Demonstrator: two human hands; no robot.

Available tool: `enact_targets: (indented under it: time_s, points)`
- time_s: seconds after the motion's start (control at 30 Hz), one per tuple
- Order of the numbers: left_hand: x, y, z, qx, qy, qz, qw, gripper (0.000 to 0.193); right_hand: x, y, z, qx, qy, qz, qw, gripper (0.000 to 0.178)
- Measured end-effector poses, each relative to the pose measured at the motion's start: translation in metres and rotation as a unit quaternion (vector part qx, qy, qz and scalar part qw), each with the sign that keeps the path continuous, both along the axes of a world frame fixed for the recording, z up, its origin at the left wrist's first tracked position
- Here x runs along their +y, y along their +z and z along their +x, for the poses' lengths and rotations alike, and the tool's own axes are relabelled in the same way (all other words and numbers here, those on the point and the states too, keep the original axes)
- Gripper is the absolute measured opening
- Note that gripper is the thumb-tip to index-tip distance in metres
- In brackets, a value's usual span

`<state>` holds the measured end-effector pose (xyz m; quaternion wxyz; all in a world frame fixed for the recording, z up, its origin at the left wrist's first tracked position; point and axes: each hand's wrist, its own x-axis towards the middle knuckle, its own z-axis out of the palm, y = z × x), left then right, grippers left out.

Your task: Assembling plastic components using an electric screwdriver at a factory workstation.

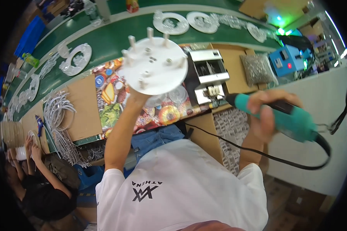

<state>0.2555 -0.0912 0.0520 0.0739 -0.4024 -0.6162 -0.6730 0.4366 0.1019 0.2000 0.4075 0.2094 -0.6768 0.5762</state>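
My left hand (139,95) holds up a white round plate (156,77) from below. Upright pegs stand around the plate's rim, and a few metal-looking fittings sit in its face. Most of my left fingers are hidden beneath it. In my right hand (268,111), somewhat blurred, is a teal and black electric screwdriver (296,122), its fingers wrapped round the body. The dark nose of the tool points left, close by the front of a small white screw feeder (210,73). A black cord runs from the screwdriver's rear end.
A colourful food-print mat (113,96) lies under the plate. White cables (59,111) lie on cardboard at left. A bag of small parts (258,69) and a blue box (287,59) stand at right. White rings (169,24) line the green conveyor. A co-worker's hands (32,146) are far left.
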Motion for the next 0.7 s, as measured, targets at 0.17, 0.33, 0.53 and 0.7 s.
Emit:
enact_targets:
  time_s: [0.17,0.33,0.53,0.7]
  points:
    - [-0.014,-0.035,0.001,0.166,0.188,-0.185,0.950,0.068,0.044,-0.064,-0.005,-0.046,-0.075,-0.031,0.996,0.051]
    - [-0.036,-0.071,-0.016,0.032,0.097,-0.069,0.992,0.064,0.061,-0.089,-0.012,-0.068,-0.070,-0.059,0.994,0.051]
    - [-0.053,-0.086,-0.011,-0.118,0.024,0.081,0.989,0.060,0.059,-0.111,-0.029,-0.063,-0.076,-0.061,0.993,0.048]
    - [-0.061,-0.092,-0.012,-0.228,-0.044,0.212,0.949,0.058,0.062,-0.121,-0.032,-0.091,-0.091,-0.092,0.987,0.050]
